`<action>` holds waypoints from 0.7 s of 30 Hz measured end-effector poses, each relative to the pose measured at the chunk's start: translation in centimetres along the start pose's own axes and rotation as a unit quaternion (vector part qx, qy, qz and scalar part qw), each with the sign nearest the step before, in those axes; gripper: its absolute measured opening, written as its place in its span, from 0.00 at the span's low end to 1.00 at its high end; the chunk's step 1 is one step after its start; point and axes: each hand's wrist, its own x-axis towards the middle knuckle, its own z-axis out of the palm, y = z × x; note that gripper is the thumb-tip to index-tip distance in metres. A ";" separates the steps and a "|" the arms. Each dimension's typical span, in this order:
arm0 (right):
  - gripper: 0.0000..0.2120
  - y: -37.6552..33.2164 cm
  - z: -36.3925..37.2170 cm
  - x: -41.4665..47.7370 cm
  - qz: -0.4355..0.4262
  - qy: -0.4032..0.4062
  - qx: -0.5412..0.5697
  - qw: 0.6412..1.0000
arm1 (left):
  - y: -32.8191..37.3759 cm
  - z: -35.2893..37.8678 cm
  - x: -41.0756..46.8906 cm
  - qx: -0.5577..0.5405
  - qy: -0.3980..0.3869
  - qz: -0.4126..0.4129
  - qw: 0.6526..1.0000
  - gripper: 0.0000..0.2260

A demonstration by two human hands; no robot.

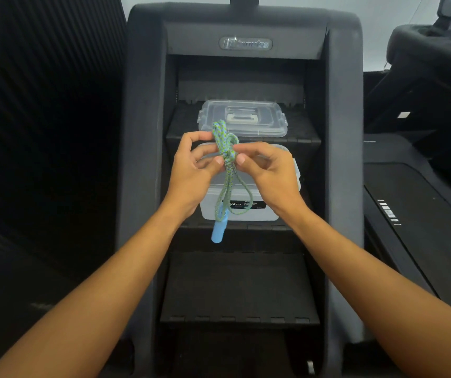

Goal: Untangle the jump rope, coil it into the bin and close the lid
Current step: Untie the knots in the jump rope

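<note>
A green-and-blue braided jump rope (225, 148) is bunched in a knot between my hands, held in the air above the bin. My left hand (194, 170) pinches the knot from the left and my right hand (268, 170) pinches it from the right. Loops of rope hang down below the knot, and a light blue handle (218, 231) dangles at the bottom. The clear plastic bin (262, 211) stands open on a black step behind the rope, partly hidden by my hands. Its clear lid (246, 118) lies flat on the step above, apart from the bin.
The bin and lid rest on black steps (240, 285) of a dark stair-climber machine with raised side walls (142, 159). Another black exercise machine (420, 214) stands at the right. A dark ribbed wall fills the left.
</note>
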 end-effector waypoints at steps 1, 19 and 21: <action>0.10 -0.1 0.0 0.0 0.000 0.003 -0.013 1.000 | 0.0 0.0 0.0 -0.009 -0.002 -0.004 1.000 0.16; 0.14 -0.9 0.3 0.9 -0.086 0.001 -0.265 0.960 | -0.4 -0.6 -0.1 -0.101 -0.035 -0.062 0.992 0.11; 0.13 -0.7 0.4 0.9 -0.111 0.013 -0.298 0.948 | -0.5 -0.6 0.0 -0.106 -0.024 -0.060 0.992 0.12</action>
